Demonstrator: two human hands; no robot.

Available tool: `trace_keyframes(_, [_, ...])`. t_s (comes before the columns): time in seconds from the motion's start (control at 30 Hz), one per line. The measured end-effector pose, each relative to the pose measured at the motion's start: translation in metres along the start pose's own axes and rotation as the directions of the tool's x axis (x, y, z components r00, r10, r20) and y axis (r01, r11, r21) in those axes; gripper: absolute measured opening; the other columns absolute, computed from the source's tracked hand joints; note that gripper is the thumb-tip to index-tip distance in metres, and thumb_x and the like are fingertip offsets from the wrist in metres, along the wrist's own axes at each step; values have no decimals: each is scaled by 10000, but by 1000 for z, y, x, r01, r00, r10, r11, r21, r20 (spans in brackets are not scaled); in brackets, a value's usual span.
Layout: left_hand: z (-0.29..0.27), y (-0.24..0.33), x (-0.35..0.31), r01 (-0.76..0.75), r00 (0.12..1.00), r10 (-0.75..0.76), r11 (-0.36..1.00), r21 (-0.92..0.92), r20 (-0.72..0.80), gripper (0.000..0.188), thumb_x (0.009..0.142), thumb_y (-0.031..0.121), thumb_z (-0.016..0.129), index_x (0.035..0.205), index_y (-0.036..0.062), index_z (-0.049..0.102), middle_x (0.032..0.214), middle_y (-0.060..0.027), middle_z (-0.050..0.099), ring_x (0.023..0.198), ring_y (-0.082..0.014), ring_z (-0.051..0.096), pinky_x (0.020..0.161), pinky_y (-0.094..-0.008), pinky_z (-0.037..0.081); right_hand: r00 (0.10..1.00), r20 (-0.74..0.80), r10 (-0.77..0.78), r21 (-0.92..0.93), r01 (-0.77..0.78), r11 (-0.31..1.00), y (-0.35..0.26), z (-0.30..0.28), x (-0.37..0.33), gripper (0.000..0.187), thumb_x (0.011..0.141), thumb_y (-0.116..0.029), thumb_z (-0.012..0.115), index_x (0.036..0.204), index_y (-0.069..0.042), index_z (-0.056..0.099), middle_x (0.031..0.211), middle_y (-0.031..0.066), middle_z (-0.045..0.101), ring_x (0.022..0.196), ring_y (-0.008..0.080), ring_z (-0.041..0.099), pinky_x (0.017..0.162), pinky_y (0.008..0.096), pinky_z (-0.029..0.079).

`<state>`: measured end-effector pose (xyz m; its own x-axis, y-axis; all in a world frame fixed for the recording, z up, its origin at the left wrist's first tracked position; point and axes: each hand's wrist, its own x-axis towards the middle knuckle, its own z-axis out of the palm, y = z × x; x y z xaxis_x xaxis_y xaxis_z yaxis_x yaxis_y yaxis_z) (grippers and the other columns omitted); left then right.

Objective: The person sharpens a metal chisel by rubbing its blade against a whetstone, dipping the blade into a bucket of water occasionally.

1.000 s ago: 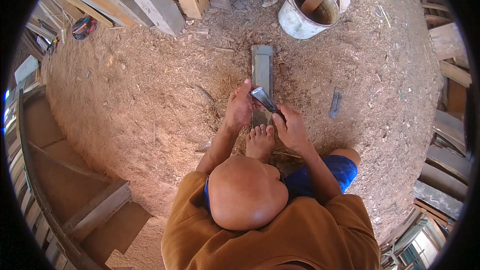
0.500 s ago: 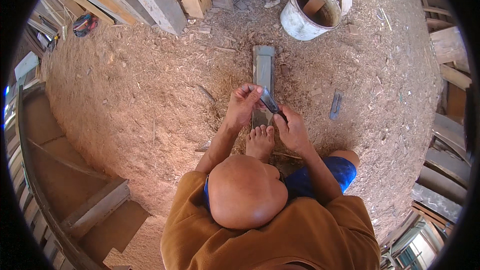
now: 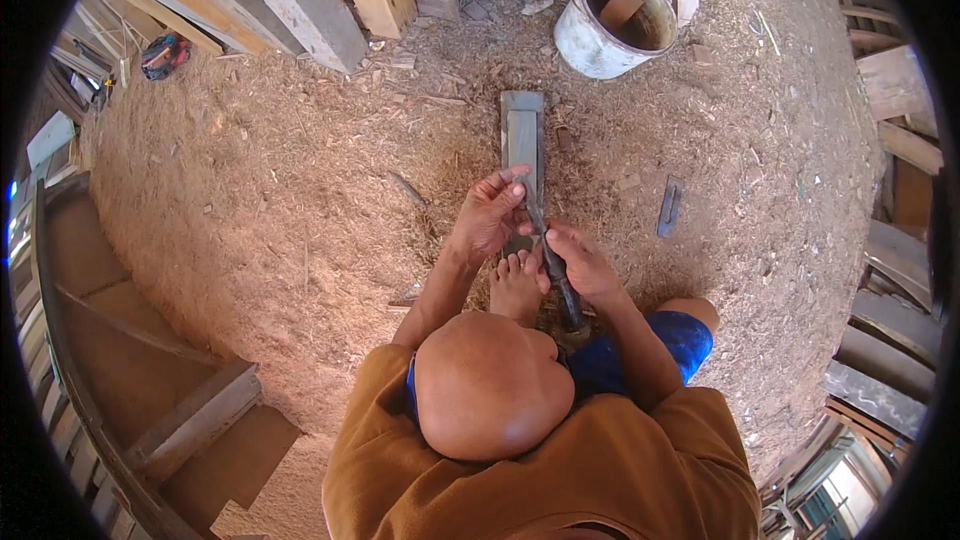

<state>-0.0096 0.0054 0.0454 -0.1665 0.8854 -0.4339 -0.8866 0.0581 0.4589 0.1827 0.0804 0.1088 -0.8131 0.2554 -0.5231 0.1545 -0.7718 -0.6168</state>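
Observation:
A chisel [image 3: 560,278] with a dark handle is in my right hand [image 3: 587,262], its fingers closed round it where blade and handle meet. The narrow blade points away from me, seen nearly edge-on, and the handle's end reaches back toward my knee. My left hand [image 3: 490,217] is at the blade's left side, thumb and forefinger apart near its tip; whether the lower fingers touch the steel I cannot tell. Below both hands, a grey sharpening stone [image 3: 521,140] lies on a longer board [image 3: 522,100]. My bare foot [image 3: 516,290] is at the board's near end.
A slotted flat metal piece [image 3: 670,206] lies on the shavings-covered ground to the right. Beyond the board stands a white bucket [image 3: 608,58] with a wood block [image 3: 621,6] inside. Timber posts [image 3: 300,5] line the far side; a curved wooden frame [image 3: 200,410] is at left.
The chisel has turned: its broad blade face showed before, and now it is nearly edge-on with the handle swung back toward me. My left thumb and forefinger have come away from the blade.

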Motion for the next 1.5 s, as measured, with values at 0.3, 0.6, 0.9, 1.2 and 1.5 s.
trace_keyframes(0.3, [-29, -3, 14, 60, 988, 23, 851, 522, -150, 255, 1006, 124, 723, 1235, 12, 709, 1032, -35, 744, 856, -103, 686, 743, -295, 603, 945, -108, -310, -719, 141, 681, 24, -13, -4, 623, 981, -64, 523, 1584, 30, 397, 1439, 306, 597, 1177, 344, 691, 1061, 416, 502])
trace_keyframes(0.6, [-9, 40, 36, -198, 908, 390, 71, 978, 156, 377, 958, 126, 720, 1311, -2, 686, 1266, -152, 699, 1147, -270, 665, 1025, -396, 530, 928, -206, -309, -724, 68, 687, 30, -45, 38, 623, 996, -51, 497, 1612, -57, 409, 1076, 137, 682, 790, 170, 665, 725, 334, 552])
trace_keyframes(0.9, [-60, -17, 19, -531, 729, -27, -653, 540, 684, 621, 795, 196, 798, 1376, 39, 644, 1463, -199, 615, 1434, -331, 533, 1180, -471, 445, 853, -161, -497, -958, -15, 285, 83, -21, 35, 699, 1004, -94, 488, 1663, -89, 258, 1049, 342, 689, 764, 470, 700, 756, 546, 567])
trace_keyframes(1.2, [-23, 67, 128, -603, 613, 49, -615, 507, 788, 334, 833, 253, 815, 1070, 39, 715, 1217, -166, 740, 1232, -331, 682, 1103, -461, 514, 960, -261, -101, -867, -187, 461, -44, -28, 124, 821, 985, -169, 510, 1663, 5, 80, 1006, 346, 707, 902, 508, 701, 804, 578, 557])
trace_keyframes(1.5, [-51, -5, 40, -542, 718, 104, -537, 646, 688, 437, 823, 279, 827, 1203, 83, 737, 1310, -90, 736, 1286, -215, 667, 1137, -460, 441, 938, -329, -106, -884, -267, 383, 31, 13, 47, 892, 944, -93, 545, 1670, -18, 32, 853, 314, 707, 707, 497, 688, 697, 568, 579])
